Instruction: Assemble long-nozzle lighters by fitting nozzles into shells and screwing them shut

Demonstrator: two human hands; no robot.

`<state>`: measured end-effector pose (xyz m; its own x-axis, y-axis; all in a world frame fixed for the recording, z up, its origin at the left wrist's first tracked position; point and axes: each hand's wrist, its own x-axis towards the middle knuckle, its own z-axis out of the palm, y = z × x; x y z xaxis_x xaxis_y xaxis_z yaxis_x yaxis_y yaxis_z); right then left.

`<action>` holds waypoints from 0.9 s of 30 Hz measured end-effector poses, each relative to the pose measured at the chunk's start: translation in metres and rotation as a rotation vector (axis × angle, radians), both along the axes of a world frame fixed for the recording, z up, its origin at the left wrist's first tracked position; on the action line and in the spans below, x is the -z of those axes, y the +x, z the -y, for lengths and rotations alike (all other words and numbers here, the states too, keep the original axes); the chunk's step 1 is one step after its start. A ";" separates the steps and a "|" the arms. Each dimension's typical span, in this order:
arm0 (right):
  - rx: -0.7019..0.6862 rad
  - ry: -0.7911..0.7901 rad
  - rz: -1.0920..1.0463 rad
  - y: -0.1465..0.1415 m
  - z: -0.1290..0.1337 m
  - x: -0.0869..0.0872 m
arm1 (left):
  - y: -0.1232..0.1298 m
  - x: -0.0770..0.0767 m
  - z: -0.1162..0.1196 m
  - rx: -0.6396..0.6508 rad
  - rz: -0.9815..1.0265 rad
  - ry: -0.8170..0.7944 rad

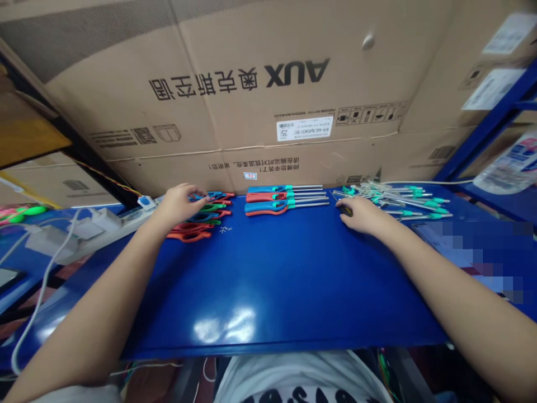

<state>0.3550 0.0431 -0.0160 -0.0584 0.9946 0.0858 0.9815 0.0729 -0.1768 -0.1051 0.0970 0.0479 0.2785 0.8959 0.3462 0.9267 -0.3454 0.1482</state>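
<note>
My left hand [183, 202] is over a pile of red, green and blue plastic lighter handles [195, 228] at the left. Its fingers are stretched out, and whether they touch a handle is hard to tell. On the right, my right hand [364, 216] is closed around a small dark-handled tool [347, 211], mostly hidden by the fingers. That hand is beside a heap of metal lighter tubes [413, 202] with teal ends. Between my hands lie several long-nosed gas lighters [266, 207] in a row, blue and red, with their metal tubes pointing right.
Several tiny metal pieces [225, 229] lie on the blue table [268, 280]. A large cardboard panel [235, 123] stands along the back. At left is a power strip [126, 221] with plugs and cables; at right, a plastic container [509, 165] is near a blue frame post.
</note>
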 end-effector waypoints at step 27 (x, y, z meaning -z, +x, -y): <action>-0.050 0.256 0.025 -0.015 0.017 -0.015 | 0.010 0.006 0.008 -0.066 -0.014 0.093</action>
